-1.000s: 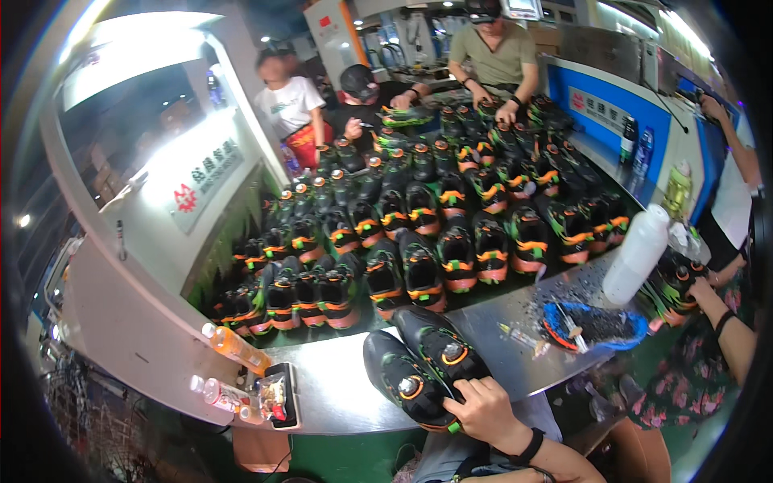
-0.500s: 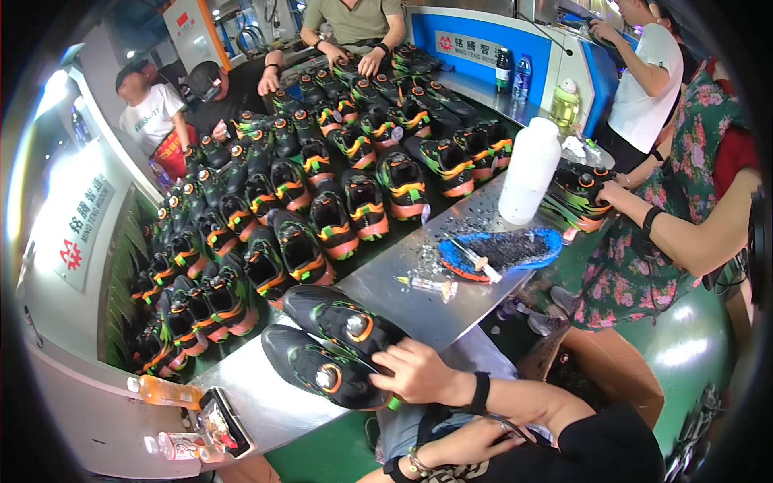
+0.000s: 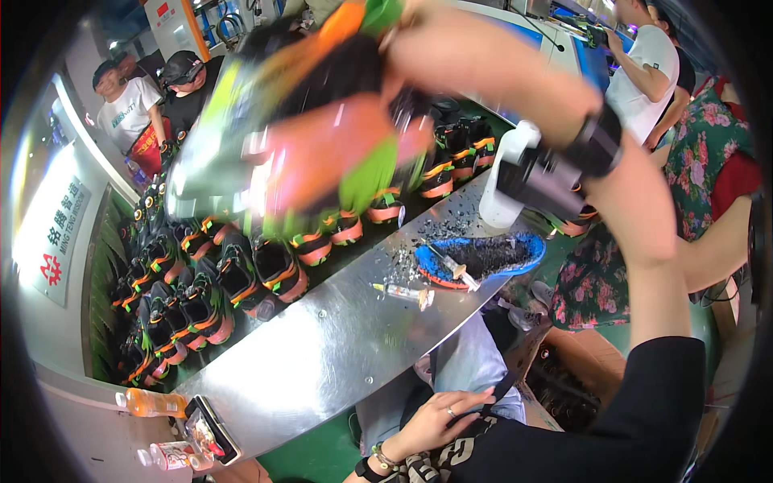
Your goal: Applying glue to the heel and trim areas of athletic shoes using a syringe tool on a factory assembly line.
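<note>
My right hand is raised close to the camera and grips a pair of black shoes with orange and green soles. The shoes are blurred and hide much of the belt behind them. A black wristband sits on that wrist. My left hand rests low on my lap against dark fabric, fingers apart, holding nothing that I can make out. It wears a ring and a bracelet.
A steel table carries a blue tray of black scraps, a white bottle, a small tube and a phone. Rows of shoes fill the belt. Workers stand far left; a person in a floral dress stands right.
The pair of shoes has left the table: my right hand has lifted it up in front of the camera. My left hand has stayed on my lap.
</note>
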### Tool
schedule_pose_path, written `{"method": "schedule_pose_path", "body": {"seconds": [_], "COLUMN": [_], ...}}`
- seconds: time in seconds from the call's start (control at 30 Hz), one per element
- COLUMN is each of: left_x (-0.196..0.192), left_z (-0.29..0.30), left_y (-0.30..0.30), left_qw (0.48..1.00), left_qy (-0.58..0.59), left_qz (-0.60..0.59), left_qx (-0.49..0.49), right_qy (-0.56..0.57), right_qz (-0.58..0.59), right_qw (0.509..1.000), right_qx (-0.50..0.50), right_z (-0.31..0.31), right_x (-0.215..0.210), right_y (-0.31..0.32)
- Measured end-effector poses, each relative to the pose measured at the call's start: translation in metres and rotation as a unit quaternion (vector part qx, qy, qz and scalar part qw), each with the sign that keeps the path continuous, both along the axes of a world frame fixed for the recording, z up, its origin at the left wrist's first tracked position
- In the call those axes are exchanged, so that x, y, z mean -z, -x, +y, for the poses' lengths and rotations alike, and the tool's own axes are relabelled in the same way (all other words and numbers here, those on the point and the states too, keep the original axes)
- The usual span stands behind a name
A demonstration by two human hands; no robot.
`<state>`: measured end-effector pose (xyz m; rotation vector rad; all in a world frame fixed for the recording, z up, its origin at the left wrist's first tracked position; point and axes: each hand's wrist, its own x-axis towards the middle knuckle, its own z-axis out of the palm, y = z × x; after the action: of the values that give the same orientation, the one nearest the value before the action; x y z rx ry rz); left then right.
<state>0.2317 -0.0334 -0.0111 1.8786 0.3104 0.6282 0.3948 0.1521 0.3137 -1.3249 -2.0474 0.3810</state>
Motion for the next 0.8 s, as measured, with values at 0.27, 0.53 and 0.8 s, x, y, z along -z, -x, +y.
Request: {"method": "schedule_pose_path", "body": {"seconds": [0.27, 0.53, 0.8], "left_x": [0.004, 0.022, 0.027], "left_z": [0.042, 0.084, 0.086], "left_y": [-0.064, -0.023, -0.005], "left_qw": [0.993, 0.939, 0.928], "left_qy": [-0.063, -0.313, -0.293], "left_qz": [0.017, 0.088, 0.165], "left_qx": [0.102, -0.109, -0.162], "right_qy": [-0.089, -0.105, -0.054], "right_qz": [-0.113, -0.294, -0.359], "right_qw": [0.973, 0.867, 0.852], "right_qx": [0.180, 0.387, 0.378], "right_z": [0.125, 0.214, 0.258], "right_x": [-0.053, 0.086, 0.204], "right_y": [-0.184, -0.357, -0.431]}}
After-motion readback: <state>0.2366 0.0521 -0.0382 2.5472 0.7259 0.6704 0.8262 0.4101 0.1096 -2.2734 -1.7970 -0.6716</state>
